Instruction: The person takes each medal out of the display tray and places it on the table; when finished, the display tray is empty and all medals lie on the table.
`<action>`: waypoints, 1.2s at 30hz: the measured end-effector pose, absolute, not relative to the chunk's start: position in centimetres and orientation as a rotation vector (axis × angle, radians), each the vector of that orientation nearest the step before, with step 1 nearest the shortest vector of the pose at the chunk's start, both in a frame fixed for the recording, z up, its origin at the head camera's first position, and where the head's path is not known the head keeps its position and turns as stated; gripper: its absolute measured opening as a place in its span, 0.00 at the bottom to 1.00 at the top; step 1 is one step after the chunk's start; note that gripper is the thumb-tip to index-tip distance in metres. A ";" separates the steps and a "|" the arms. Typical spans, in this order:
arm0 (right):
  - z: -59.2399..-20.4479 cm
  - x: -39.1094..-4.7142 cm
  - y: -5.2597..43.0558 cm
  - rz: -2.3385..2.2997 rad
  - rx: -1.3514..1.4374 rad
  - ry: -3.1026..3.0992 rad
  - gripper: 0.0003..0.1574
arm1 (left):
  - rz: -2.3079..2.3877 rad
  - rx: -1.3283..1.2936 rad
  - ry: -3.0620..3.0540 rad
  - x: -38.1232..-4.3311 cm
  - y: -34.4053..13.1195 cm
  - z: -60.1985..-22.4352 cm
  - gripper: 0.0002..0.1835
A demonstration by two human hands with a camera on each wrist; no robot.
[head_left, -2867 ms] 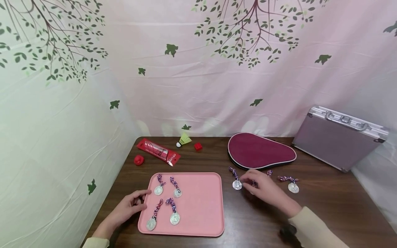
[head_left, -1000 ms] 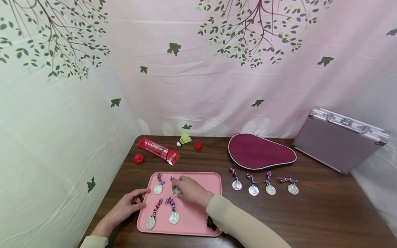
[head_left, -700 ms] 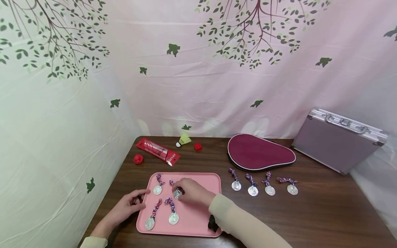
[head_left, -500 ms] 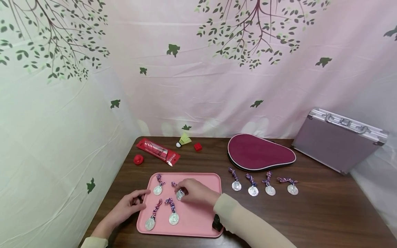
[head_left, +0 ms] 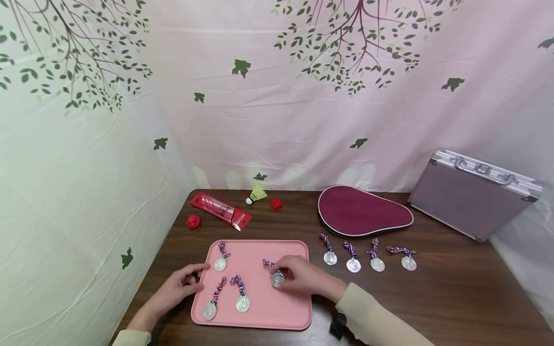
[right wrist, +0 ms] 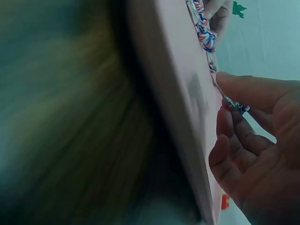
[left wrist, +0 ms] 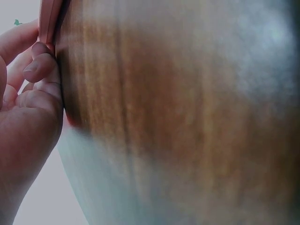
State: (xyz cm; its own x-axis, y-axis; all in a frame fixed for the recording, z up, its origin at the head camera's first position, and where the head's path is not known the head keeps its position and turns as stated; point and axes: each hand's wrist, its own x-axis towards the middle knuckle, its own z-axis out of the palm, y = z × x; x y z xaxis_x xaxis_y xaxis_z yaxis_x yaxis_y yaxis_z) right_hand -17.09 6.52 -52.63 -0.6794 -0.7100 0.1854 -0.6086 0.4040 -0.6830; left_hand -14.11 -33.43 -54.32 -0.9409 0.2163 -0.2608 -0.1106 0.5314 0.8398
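A person's two bare hands work over one pink tray [head_left: 277, 315] on a dark wooden table [head_left: 407, 307]. Eight silver medals with knotted red, white and blue ribbons are in view: four within the tray and four on the table. Of the four within the tray, one, the held medal [head_left: 277, 279], is pinched between the thumb and fingers of the right hand [head_left: 303, 277], right of the tray's centre, its ribbon pointing up and left. The other three sit in the tray's left half: an upper-left medal [head_left: 220, 264], a lower-left medal [head_left: 210, 311] and a lower-middle medal [head_left: 243, 303]. The left hand [head_left: 179, 283] touches the tray's left rim with loosely bent, relaxed fingers, neither clenched nor wrapped round it; the wrist view there is partly blurred. The four on the table form one uneven row right of the tray: a first medal [head_left: 330, 258], a second medal [head_left: 353, 265], a third medal [head_left: 377, 264] and a fourth medal [head_left: 409, 263], whose ribbon lies sideways. Behind that row lies one maroon paddle-shaped case [head_left: 363, 211], and near its narrow end stands one silver-edged briefcase [head_left: 472, 197]. Along the back left are four single items: one red packet [head_left: 220, 210], one small round red object [head_left: 193, 221], one yellow shuttlecock [head_left: 257, 194] and one red block [head_left: 276, 204]. Leaf-printed cloth [head_left: 277, 129] hangs behind.
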 end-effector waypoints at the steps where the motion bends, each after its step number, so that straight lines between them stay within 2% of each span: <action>1: -52.5 -16.8 7.2 -1.150 -1.184 2.523 0.19 | 1.376 0.083 2.436 -14.1 -33.4 -54.3 0.26; 8: -52.2 -15.1 12.2 -1.187 -1.152 2.603 0.20 | 1.395 0.092 2.433 -14.1 -33.4 -54.2 0.25; 20: -53.9 -13.5 19.4 -1.178 -1.069 2.667 0.20 | 1.371 0.085 2.442 -14.3 -33.5 -54.5 0.25; 29: -54.0 -12.4 20.6 -1.045 -1.273 2.639 0.19 | 1.387 0.112 2.431 -14.1 -33.5 -54.3 0.26; 36: -53.6 -12.2 20.2 -0.994 -1.222 2.677 0.17 | 1.388 0.108 2.427 -14.0 -33.4 -54.3 0.25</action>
State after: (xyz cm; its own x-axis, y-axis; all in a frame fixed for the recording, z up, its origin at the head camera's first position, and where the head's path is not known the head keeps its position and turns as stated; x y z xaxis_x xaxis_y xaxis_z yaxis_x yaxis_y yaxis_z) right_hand -12.25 20.21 -53.61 -0.6898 -0.6896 0.2207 -0.6666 0.4858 -0.5655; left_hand -14.04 -33.45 -54.26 -0.9387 0.2322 -0.2548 -0.1019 0.5193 0.8485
